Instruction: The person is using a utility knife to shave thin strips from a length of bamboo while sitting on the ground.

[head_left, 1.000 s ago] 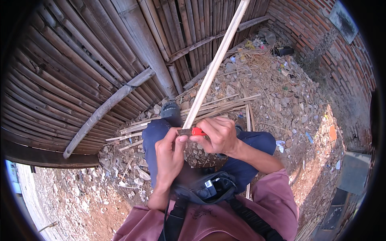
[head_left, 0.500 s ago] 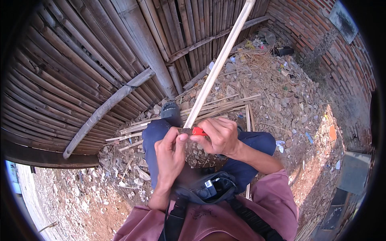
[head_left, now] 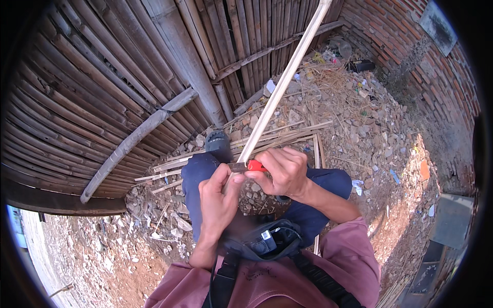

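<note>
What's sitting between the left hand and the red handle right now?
In the head view, a dark blade spans from the left hand to the red handle; the pale strip meets it there.

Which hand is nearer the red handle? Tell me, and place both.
Right. The right hand grips the red handle itself; the left hand is to the handle's left, near the blade.
</note>
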### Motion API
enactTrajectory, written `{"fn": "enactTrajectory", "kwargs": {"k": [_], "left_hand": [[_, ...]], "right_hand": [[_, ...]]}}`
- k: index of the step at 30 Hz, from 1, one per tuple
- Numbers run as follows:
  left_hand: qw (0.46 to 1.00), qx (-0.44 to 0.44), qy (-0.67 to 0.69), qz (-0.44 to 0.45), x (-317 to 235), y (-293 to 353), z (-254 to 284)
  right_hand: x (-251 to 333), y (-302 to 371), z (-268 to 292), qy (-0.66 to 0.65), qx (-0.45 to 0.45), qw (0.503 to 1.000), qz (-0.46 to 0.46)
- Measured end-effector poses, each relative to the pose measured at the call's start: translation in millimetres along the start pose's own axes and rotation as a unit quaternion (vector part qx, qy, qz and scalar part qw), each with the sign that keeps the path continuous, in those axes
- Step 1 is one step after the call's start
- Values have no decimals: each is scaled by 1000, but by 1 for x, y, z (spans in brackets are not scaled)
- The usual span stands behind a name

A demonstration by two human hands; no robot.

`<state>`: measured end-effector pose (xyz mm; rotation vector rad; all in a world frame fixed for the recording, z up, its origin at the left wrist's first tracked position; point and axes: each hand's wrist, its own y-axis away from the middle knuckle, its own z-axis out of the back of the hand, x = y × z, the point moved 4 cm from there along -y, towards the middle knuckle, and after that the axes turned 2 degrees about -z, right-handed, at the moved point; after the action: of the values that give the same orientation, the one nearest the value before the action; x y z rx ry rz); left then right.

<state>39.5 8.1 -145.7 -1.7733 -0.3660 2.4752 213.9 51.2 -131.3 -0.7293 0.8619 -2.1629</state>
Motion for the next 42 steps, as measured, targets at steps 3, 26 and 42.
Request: {"fn": "enactTrajectory", "kwargs": {"k": [3,26,42], "left_hand": [[1000,-7,1,0,1,1,0],[999,-3,-42,14,-13,-4,6],[992,35,-76,93,11,28,19]], "right_hand": [[-2,0,-1,1,1,1000,-2],[-8,-4,-2,25,4,1000,-3],[-111,-26,50,84,-119,952,-268]]}}
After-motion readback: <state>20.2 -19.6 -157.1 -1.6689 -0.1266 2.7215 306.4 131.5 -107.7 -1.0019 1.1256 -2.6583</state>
